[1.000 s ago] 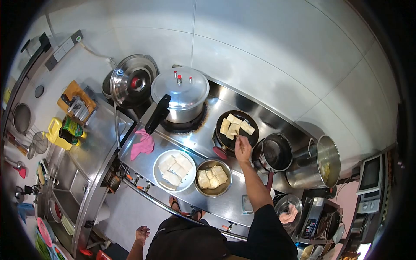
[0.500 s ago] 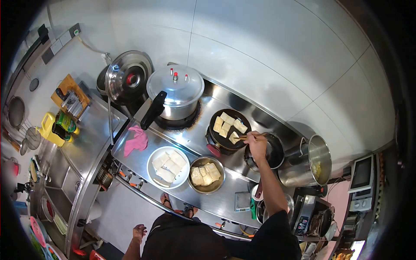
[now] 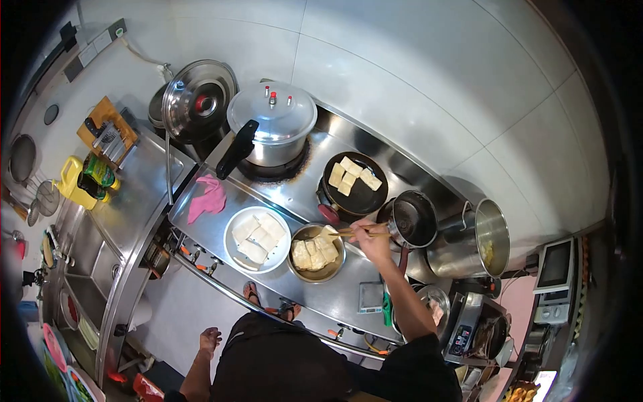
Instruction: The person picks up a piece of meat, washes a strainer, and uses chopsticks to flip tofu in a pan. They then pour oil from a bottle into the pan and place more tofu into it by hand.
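My right hand (image 3: 372, 241) is closed around wooden chopsticks (image 3: 345, 232), whose tips hold a pale slice (image 3: 327, 234) at the upper rim of a steel bowl (image 3: 295, 271). Golden slices (image 3: 313, 254) fill that bowl. Beside it, a white plate (image 3: 231, 251) bears whiter slices (image 3: 258, 236). Several pale yellow pieces (image 3: 349, 175) lie in the black frying pan (image 3: 365, 201) on the stove. My left hand (image 3: 209, 340) hangs low over the floor, its fingers loosely curled and holding nothing that shows.
A pressure cooker (image 3: 273, 124) stands at the stove's back left. An empty dark pan (image 3: 413, 218) and a tall steel pot (image 3: 462, 248) are on the right. A pink cloth (image 3: 207, 199) and a small scale (image 3: 370, 297) lie on the counter's front part.
My right hand has moved left and towards me, from the frying pan to the steel bowl, with one slice from the pan. My left hand has risen slightly.
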{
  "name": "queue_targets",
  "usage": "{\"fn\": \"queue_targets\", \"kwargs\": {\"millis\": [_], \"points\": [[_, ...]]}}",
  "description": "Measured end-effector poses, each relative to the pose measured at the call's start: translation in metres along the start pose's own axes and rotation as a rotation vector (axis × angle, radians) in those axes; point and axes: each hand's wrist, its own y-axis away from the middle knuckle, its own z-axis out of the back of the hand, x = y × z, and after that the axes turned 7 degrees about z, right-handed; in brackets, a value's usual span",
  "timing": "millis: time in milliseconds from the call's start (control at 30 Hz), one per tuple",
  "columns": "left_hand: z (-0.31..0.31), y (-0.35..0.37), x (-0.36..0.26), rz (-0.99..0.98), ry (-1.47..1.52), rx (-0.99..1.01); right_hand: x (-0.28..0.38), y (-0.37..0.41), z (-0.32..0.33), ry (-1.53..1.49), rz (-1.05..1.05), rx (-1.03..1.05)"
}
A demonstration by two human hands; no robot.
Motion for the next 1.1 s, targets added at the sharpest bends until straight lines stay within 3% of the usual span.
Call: {"fn": "queue_targets", "kwargs": {"millis": [267,400,600,667,733,800,933,1000,1100], "points": [[0.009,0.014,0.015,0.045,0.033,-0.012,-0.090,0.077,-0.043,0.319,0.322,0.170],[0.005,0.022,0.016,0.073,0.000,-0.033,-0.055,0.108,-0.037,0.286,0.398,0.194],[0.002,0.014,0.010,0.068,0.003,0.004,-0.040,0.078,0.000,0.343,0.326,-0.007],[0.002,0.008,0.005,0.011,-0.003,0.009,-0.066,0.042,0.007,0.041,0.020,-0.265],[0.001,0.010,-0.004,-0.021,-0.007,0.008,-0.086,-0.016,0.012,-0.036,0.103,-0.449],[0.000,0.010,-0.016,-0.038,-0.005,-0.002,-0.119,-0.067,0.011,-0.223,-0.098,-0.634],[0.007,0.016,-0.027,-0.085,-0.012,-0.036,-0.161,-0.131,0.011,-0.100,-0.184,-0.670],[0.010,0.021,-0.021,-0.099,0.013,-0.064,-0.163,-0.148,0.016,-0.150,-0.319,-0.585],[0.012,0.030,-0.001,-0.038,0.061,-0.098,-0.156,-0.160,0.016,-0.227,-0.353,-0.560]]}}
